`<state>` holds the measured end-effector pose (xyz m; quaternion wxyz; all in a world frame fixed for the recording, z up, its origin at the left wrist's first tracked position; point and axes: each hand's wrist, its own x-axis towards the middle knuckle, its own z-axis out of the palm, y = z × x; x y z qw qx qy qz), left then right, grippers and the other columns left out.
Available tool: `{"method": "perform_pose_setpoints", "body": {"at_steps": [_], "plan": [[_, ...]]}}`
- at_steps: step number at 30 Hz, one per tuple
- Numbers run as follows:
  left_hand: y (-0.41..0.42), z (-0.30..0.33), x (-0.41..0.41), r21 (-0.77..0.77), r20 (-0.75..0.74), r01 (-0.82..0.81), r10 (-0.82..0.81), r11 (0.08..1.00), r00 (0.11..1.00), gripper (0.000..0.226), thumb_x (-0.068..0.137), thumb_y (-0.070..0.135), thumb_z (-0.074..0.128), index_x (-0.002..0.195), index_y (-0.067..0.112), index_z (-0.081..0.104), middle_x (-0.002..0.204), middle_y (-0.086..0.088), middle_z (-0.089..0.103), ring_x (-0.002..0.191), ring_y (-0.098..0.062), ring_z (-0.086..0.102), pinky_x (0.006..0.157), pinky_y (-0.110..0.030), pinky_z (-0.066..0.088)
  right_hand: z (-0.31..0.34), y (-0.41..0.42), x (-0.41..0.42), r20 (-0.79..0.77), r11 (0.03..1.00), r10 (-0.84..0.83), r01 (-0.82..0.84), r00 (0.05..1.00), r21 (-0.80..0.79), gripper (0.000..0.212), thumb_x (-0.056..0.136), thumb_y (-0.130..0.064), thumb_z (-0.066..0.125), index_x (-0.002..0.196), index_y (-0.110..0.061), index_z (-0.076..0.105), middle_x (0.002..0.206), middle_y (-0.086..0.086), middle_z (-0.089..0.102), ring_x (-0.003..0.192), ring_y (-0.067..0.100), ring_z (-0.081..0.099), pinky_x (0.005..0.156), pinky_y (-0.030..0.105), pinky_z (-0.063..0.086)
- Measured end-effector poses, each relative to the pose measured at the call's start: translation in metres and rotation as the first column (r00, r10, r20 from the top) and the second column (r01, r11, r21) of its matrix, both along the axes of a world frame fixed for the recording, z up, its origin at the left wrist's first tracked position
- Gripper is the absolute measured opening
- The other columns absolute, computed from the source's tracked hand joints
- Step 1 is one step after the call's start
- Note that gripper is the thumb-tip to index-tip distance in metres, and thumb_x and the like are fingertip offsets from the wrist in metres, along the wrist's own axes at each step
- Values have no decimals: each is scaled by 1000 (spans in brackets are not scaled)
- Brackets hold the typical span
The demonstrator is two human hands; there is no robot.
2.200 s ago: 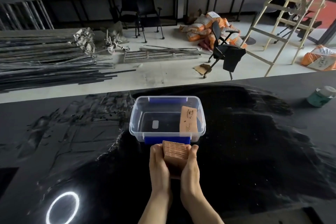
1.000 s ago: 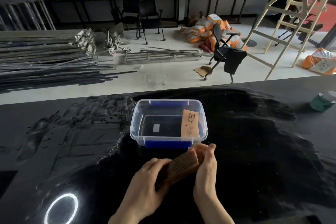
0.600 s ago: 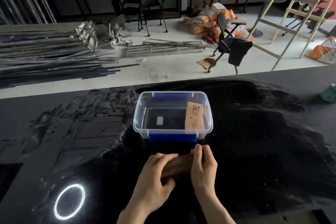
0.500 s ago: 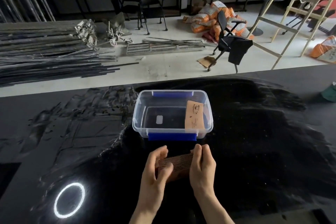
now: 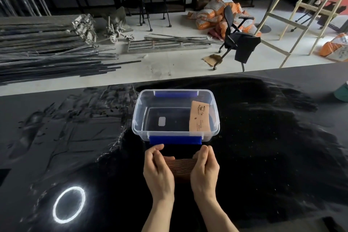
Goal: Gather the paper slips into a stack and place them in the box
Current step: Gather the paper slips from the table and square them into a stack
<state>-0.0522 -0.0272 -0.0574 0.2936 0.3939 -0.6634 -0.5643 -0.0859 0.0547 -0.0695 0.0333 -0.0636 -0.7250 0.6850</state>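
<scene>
head view only, so just the one angle. half a second before, the left hand [image 5: 158,172] was open with its fingers lifted off the stack [image 5: 181,170]; by this frame it had closed back in, so both hands were pressing the ends again, the right hand [image 5: 204,169] on the other side. the stack had also turned from slanted to square-on, long side running parallel to the near wall of the box [image 5: 176,115]. my read: that was the squaring-up step about finished, and the lift into the box was next.

grip: both hands curled shut around the stack's ends, fingers over the top, thumbs seemingly tucked behind. can't tell whether it rested on the table [image 5: 263,156] or was held just above.

the stack sat just in front of the box's blue latch [image 5: 175,139], not inside yet. it looked like brown slips packed tight, edges showing as fine ridges, fairly even. one slip [image 5: 199,118] already leaned inside the box against its right wall.
</scene>
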Motion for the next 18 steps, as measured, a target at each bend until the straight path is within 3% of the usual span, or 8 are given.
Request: {"method": "perform_pose_setpoints", "body": {"at_steps": [3, 6, 9, 18], "plan": [[1, -5, -1, 28, 28, -24, 23, 999, 999, 26, 104, 7, 41, 95, 16, 63, 74, -6, 74, 69, -15, 71, 68, -23, 47, -2, 0, -1, 0, 999, -26, 26, 1000, 24, 45, 111, -19, 39, 77, 6, 54, 64, 7, 54, 53, 2, 49, 52, 13, 46], [0, -1, -3, 72, 15, -45, 44, 996, 999, 26, 103, 6, 40, 93, 16, 62, 75, -12, 73, 68, -16, 71, 66, -14, 47, 4, -2, -3, 3, 999, -35, 35, 999, 17, 45, 111, -18, 38, 77, 7, 53, 64, 5, 53, 52, 1, 48, 52, 13, 46], [-1, 2, -10, 80, -20, -45, 47, 996, 999, 26, 103, 4, 39, 93, 14, 61, 72, -10, 72, 64, -7, 69, 64, -4, 45, 8, -4, -11, -33, 999, -34, 34, 999, -2, 46, 112, -17, 37, 77, 8, 53, 64, 4, 53, 52, 1, 48, 53, 13, 46], [-1, -9, -8, 44, -12, -16, 17, 999, 1000, 24, 103, 2, 38, 95, 10, 59, 78, 0, 68, 69, -16, 70, 69, -13, 50, -4, -1, -11, -57, 1000, 6, -4, 998, 28, 44, 112, -15, 35, 77, 5, 54, 65, -1, 55, 56, 0, 53, 55, 11, 47]]}}
